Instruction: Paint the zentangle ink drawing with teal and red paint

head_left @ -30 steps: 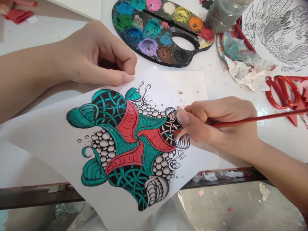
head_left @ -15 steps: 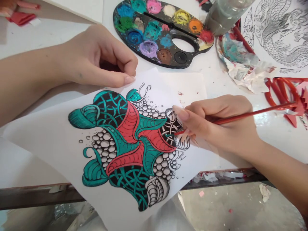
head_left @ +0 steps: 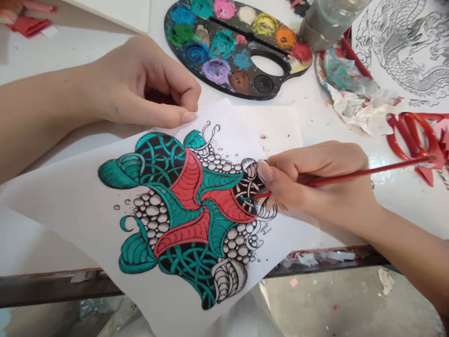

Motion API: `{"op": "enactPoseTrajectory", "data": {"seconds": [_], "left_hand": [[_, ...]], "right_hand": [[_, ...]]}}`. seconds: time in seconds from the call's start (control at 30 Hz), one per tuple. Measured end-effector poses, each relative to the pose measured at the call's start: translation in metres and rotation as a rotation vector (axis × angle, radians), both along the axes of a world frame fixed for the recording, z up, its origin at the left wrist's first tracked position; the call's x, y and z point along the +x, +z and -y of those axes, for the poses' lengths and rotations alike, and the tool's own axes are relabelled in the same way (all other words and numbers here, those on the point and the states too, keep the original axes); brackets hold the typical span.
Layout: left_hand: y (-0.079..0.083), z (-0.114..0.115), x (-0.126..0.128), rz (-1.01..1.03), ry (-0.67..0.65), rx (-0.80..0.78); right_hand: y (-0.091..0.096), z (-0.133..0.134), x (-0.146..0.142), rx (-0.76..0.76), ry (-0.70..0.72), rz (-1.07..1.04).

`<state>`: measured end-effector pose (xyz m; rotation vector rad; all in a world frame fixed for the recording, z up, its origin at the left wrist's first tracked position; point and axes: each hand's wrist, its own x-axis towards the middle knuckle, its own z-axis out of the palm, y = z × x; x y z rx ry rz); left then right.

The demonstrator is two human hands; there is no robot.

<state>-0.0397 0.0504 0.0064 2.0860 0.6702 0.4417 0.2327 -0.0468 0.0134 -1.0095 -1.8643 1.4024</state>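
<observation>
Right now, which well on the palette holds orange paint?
The orange well on the palette, near the outer edge, sits between the yellow well and the red well. No other well is orange.

1. Sheet [head_left: 45,196] lies on the table [head_left: 63,56], overhanging its near edge.
2. Palette [head_left: 280,79] sits at twelve o'clock from the sheet.
3. Jar [head_left: 329,23] stands at one o'clock.
4. Crumpled paper [head_left: 354,100] lies at two o'clock, drawing [head_left: 414,47] just behind it.
5. Scissors [head_left: 410,135] lie at three o'clock.
6. Left hand [head_left: 147,89] is at the sheet's far edge; right hand [head_left: 315,182], holding a brush [head_left: 365,172], is over its right side.
</observation>
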Motion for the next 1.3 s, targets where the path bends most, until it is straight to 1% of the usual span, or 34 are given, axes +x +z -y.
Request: {"op": "enactPoseTrajectory", "data": {"seconds": [0.17, 0.27, 0.43, 0.53, 0.67, 0.83, 0.93, 1.0, 1.03, 1.1, 1.13, 1.2, 1.27, 1.3], "left_hand": [[-0.001, -0.001, 0.0, -0.002, -0.009, 0.012], [-0.001, 0.0, 0.001, 0.015, -0.011, 0.001], [0.002, 0.001, 0.002, -0.018, 0.028, -0.031], [0.002, 0.001, 0.001, -0.013, 0.041, -0.043], [0.002, 0.001, 0.001, -0.029, 0.059, -0.035], [0.0, 0.0, 0.0, 0.014, -0.009, -0.017], [0.0, 0.002, 0.0, -0.028, 0.038, -0.014], [0.001, 0.004, 0.001, -0.055, 0.112, -0.016], [0.002, 0.006, 0.001, -0.051, 0.115, -0.019], [0.005, 0.008, 0.001, -0.038, 0.076, -0.024], [0.006, 0.01, 0.001, -0.025, 0.032, -0.017], [0.008, 0.013, 0.001, -0.148, 0.197, 0.037], [0.009, 0.014, 0.001, -0.204, 0.232, 0.031], [0.009, 0.014, 0.0, -0.199, 0.22, 0.025]], "right_hand": [[-0.001, 0.0, 0.001, 0.004, -0.018, -0.028], [-0.002, 0.0, 0.001, 0.009, 0.006, -0.026], [-0.001, 0.0, 0.001, -0.008, -0.018, -0.025], [0.0, 0.0, 0.001, -0.028, 0.004, -0.02], [-0.001, 0.0, 0.001, -0.016, -0.008, -0.022], [-0.002, 0.0, 0.001, -0.025, 0.018, -0.036], [-0.001, 0.0, 0.001, -0.012, 0.002, -0.051], [-0.001, 0.0, 0.001, -0.017, -0.001, -0.04], [-0.001, 0.0, 0.001, -0.022, -0.002, -0.029], [-0.001, 0.0, 0.001, -0.023, -0.008, -0.021], [-0.001, 0.0, 0.001, -0.019, -0.012, -0.024], [-0.003, 0.0, 0.001, -0.01, -0.022, -0.027], [-0.004, 0.001, 0.001, -0.005, -0.026, -0.036], [-0.004, 0.001, 0.001, -0.006, -0.026, -0.036]]}}
